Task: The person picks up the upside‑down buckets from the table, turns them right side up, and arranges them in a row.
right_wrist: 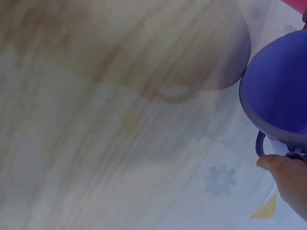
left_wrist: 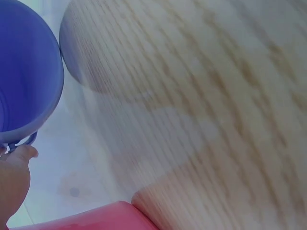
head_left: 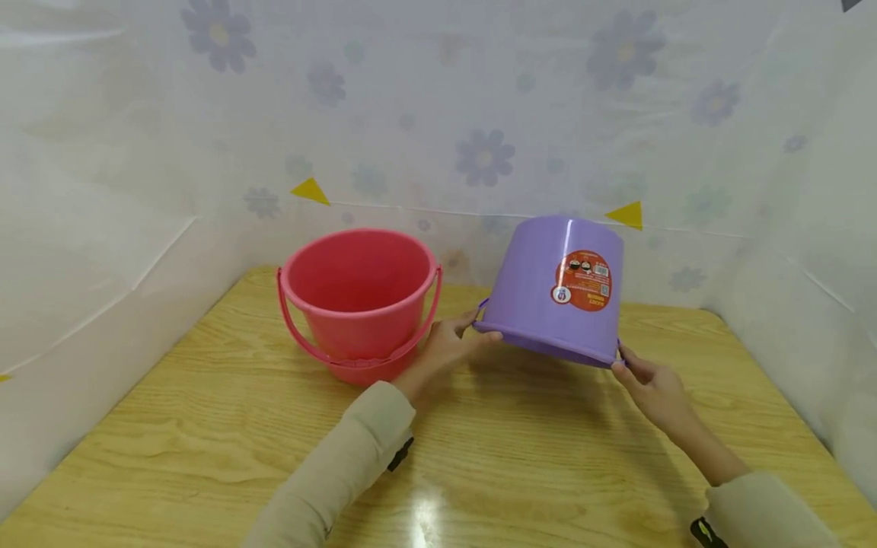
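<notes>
A purple bucket [head_left: 530, 285] with a round red label [head_left: 584, 281] is tipped mouth-down over the right half of the table, its near rim raised. My left hand [head_left: 448, 344] grips the rim at its left side, by the handle joint. At the right end of the rim, my right hand [head_left: 659, 392] pinches the edge near the other handle joint. Both wrist views look up into the purple inside [left_wrist: 24, 72], with a thumb [right_wrist: 278, 165] at the rim in the right wrist view. Left of it a pink bucket [head_left: 359, 335] stands upright, handle hanging down in front, close beside my left hand.
The wood-grain table [head_left: 205, 426] carries both buckets. Behind it and along the sides hangs a pale flowered sheet [head_left: 411, 99]. Two yellow triangles [head_left: 311, 191] mark the back sheet just above the table's far edge.
</notes>
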`<state>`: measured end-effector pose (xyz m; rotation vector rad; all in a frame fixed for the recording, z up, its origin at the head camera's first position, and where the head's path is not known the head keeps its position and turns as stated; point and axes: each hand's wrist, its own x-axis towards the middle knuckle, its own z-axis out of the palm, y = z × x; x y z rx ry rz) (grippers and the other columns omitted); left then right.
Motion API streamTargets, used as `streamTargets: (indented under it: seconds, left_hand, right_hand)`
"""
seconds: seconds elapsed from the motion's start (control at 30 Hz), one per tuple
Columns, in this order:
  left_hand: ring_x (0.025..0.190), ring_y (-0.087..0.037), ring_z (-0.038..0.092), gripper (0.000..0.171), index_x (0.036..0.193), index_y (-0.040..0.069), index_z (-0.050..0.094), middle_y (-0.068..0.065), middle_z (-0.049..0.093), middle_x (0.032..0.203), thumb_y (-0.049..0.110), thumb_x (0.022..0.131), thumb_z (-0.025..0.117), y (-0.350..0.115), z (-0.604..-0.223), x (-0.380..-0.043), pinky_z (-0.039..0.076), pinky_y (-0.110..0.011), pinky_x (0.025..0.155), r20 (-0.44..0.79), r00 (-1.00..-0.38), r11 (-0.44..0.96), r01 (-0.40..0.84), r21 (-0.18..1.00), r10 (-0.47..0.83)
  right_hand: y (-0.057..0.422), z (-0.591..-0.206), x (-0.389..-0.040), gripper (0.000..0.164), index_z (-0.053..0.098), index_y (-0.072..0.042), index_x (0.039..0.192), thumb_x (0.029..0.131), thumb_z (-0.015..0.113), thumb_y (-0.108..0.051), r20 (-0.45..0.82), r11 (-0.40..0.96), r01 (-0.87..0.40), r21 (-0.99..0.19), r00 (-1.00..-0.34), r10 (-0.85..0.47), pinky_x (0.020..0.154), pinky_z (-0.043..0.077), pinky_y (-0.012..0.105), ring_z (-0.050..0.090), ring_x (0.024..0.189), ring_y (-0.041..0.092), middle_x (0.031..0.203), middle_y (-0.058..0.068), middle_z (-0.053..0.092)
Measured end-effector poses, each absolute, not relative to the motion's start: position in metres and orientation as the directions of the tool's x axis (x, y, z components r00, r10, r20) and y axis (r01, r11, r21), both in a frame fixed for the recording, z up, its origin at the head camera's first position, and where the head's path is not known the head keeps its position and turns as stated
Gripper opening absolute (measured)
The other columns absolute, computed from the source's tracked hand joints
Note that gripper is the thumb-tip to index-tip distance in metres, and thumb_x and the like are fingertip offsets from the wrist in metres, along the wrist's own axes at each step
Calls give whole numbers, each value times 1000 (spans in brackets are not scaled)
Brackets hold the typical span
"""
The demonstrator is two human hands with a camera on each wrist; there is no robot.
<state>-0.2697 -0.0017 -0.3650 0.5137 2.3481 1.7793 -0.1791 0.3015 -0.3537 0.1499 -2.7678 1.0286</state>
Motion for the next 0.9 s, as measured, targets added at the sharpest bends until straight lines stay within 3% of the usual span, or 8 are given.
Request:
streamTargets:
  seconds: [0.07, 0.1, 0.2, 0.3, 0.57, 0.9]
  left_hand:
    - [137, -16, 34, 79, 142, 16, 36, 1, 37, 148, 45, 78, 71, 0, -364, -269, 35, -41, 109, 84, -935, 253, 179, 951, 345]
    - [137, -16, 34, 81, 143, 17, 35, 1, 36, 148, 48, 77, 71, 0, -363, -268, 35, -41, 108, 86, -936, 261, 182, 948, 340]
    - [137, -18, 33, 80, 143, 21, 35, 3, 35, 149, 50, 77, 70, 1, -362, -267, 36, -41, 108, 92, -940, 305, 198, 931, 329]
    - [138, -19, 31, 81, 143, 25, 35, 5, 34, 149, 54, 75, 69, 2, -362, -265, 36, -41, 108, 98, -940, 346, 215, 914, 326]
    - [136, -20, 35, 80, 142, 26, 38, 3, 37, 148, 55, 74, 70, 4, -361, -260, 35, -42, 108, 120, -937, 381, 247, 891, 327]
    - [137, -19, 34, 80, 142, 24, 38, 3, 39, 147, 53, 75, 70, 6, -359, -260, 34, -44, 109, 148, -930, 388, 280, 878, 336]
  right_hand:
    - [299, -357, -178, 59, 36, 7, 136, 98, 41, -37, 226, 746, -159, -647, -974, -12, 76, 55, 37, 51, 111, 51, 130, 33, 43]
    - [298, -358, -177, 59, 36, 8, 136, 98, 40, -38, 238, 740, -161, -653, -971, -1, 75, 54, 28, 50, 112, 50, 131, 32, 42]
    - [293, -361, -175, 60, 37, 7, 136, 98, 39, -40, 274, 728, -163, -665, -961, 35, 69, 40, 5, 51, 111, 48, 131, 31, 43]
    - [290, -363, -173, 60, 34, 9, 137, 99, 39, -37, 285, 712, -155, -685, -956, 66, 70, 31, -4, 48, 114, 47, 133, 31, 40]
    - [291, -360, -172, 58, 28, 9, 139, 98, 42, -29, 291, 694, -151, -704, -953, 89, 75, 27, -8, 39, 120, 48, 141, 29, 33]
    - [290, -357, -170, 59, 30, 8, 139, 97, 45, -31, 274, 705, -125, -698, -956, 101, 72, 28, -7, 40, 121, 47, 143, 25, 32]
